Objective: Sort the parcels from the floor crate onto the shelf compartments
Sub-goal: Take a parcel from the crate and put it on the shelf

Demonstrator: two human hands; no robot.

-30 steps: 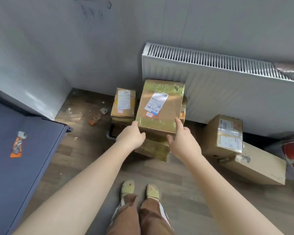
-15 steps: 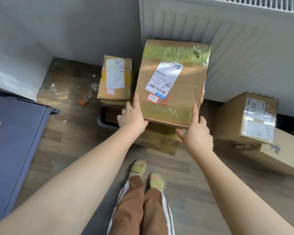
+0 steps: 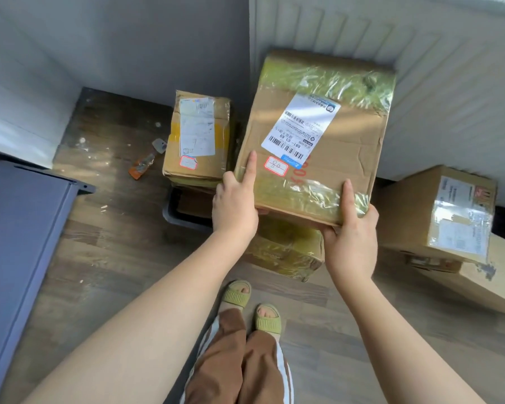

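our left thumb point(image 3: 251, 167) lies straight on the top face and our right thumb point(image 3: 347, 196) presses the glossy tape. the other fingers are tucked under the near edge, so our left hand point(image 3: 235, 205) and right hand point(image 3: 350, 237) clamp the flat cardboard parcel point(image 3: 318, 135). half a second ago the fingers only met that edge; now it sits higher, above the tape-wrapped parcel point(image 3: 286, 249) below. its creased brown face carries a white label and wrinkled greenish film. left of it a smaller taped box point(image 3: 197, 138) tops the dark floor crate point(image 3: 184, 217). beyond is a ribbed white radiator point(image 3: 420, 68).
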